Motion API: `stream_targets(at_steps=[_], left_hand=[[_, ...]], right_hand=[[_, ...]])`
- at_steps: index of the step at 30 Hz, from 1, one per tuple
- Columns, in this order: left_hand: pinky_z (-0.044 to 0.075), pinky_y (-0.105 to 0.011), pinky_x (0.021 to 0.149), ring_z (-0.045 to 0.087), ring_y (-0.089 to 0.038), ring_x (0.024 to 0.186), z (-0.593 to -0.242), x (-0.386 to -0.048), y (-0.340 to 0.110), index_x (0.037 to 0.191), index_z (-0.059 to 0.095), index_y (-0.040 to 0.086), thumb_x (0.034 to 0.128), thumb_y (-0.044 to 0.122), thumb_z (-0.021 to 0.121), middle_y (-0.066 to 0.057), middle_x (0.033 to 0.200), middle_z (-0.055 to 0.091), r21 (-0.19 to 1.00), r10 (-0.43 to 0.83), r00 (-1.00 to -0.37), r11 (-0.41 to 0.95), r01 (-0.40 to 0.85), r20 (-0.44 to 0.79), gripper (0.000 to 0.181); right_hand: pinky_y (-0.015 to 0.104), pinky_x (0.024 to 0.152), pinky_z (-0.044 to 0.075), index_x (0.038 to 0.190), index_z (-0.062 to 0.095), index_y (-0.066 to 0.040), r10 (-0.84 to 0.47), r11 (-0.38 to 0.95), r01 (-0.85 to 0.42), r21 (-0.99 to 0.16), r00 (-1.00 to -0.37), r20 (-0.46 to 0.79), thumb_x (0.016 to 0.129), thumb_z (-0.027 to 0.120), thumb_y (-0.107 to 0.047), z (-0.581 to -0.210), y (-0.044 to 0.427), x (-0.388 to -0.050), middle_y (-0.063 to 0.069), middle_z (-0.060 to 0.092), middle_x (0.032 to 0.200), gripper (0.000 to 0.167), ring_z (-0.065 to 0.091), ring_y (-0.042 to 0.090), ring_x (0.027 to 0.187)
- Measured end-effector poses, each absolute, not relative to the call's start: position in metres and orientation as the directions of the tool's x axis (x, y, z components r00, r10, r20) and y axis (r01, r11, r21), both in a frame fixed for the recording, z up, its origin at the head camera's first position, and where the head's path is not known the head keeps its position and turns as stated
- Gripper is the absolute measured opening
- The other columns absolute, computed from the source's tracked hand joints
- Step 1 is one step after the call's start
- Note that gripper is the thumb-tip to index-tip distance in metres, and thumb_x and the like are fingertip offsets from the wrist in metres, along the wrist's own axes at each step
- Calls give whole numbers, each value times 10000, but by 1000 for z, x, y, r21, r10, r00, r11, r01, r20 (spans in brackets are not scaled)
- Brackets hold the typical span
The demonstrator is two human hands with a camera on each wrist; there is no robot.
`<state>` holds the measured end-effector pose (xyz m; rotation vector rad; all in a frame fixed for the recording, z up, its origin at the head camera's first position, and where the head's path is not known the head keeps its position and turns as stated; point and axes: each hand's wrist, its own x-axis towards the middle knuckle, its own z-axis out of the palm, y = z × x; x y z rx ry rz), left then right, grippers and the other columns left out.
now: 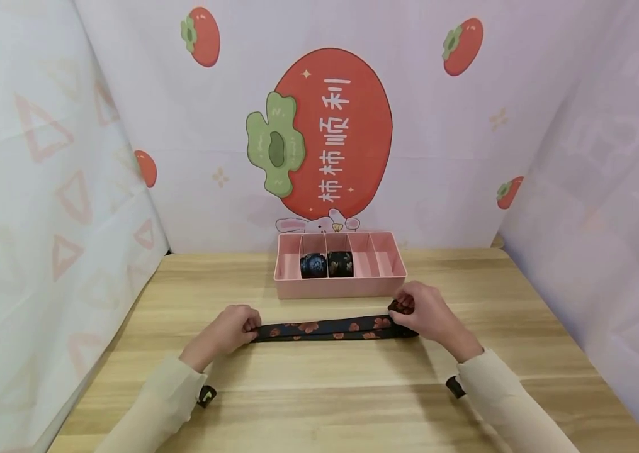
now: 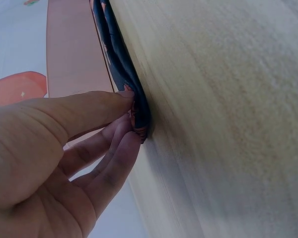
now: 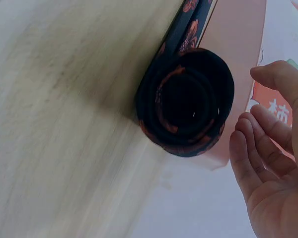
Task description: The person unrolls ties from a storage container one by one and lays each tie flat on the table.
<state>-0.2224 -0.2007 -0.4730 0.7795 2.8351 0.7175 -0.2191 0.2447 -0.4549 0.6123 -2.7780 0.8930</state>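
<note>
A dark necktie (image 1: 319, 328) with orange flowers lies lengthwise across the table, its right end wound into a coil (image 3: 186, 104). My left hand (image 1: 234, 328) pinches the tie's left end between thumb and fingers; the left wrist view shows this grip (image 2: 64, 144) close up. At the coil is my right hand (image 1: 428, 313). Seen from the right wrist, the right hand (image 3: 275, 148) has its thumb and fingers parted and gently bent beside the coil, not wrapped round it. The head view hides part of the coil behind this hand.
Behind the tie stands a pink divided box (image 1: 342, 288). Two of its compartments hold a blue-patterned roll (image 1: 313, 265) and a dark flowered roll (image 1: 340, 264). Printed cloth (image 1: 438, 138) walls the wooden table (image 1: 319, 396) at the back and sides.
</note>
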Motion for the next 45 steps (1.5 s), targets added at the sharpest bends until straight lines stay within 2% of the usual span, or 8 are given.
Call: stream_targets(at_steps=[5,9,18,33,45], left_hand=[[532,-228,690,607,-107,770,-474,-219,-201,906,745,30,882,-49,781,-44,852,694,494,497,-868,753,435,8,90],[531,-227,689,607,-109,769,-474,-218,-201,901,745,35,880,-53,782,-40,849,690,501,487,-873,753,426,10,98],[540,-233,695,620,-123,777,-477,-221,-205,901,748,43,874,-47,794,-40,861,701,493,473,-881,762,419,16,104],[529,-231,676,608,-93,759,-478,-219,-213,886,748,55,865,-32,812,-22,841,696,466,484,-874,763,448,46,110],[546,-234,689,604,-67,767,-475,-215,-222,895,752,54,867,-48,803,-23,854,705,468,465,-885,777,421,24,117]], right_hand=[[286,731,587,974,723,-28,-348,743,-422,-519,-906,239,829,876,-88,-462,239,-223,69,716,904,219,665,168,815],[328,768,581,991,719,-52,-330,777,-393,-491,-919,214,820,906,-144,-467,240,-225,44,708,926,270,634,144,836],[321,741,549,906,700,-110,-322,811,-411,-416,-908,269,758,957,-183,-473,250,-225,17,644,905,305,573,126,807],[364,766,574,983,736,-55,-275,820,-333,-466,-943,190,837,854,-142,-467,266,-224,47,687,942,207,612,156,840],[346,760,565,993,746,-52,-274,814,-347,-466,-936,219,851,842,-164,-466,273,-224,57,720,945,205,655,185,850]])
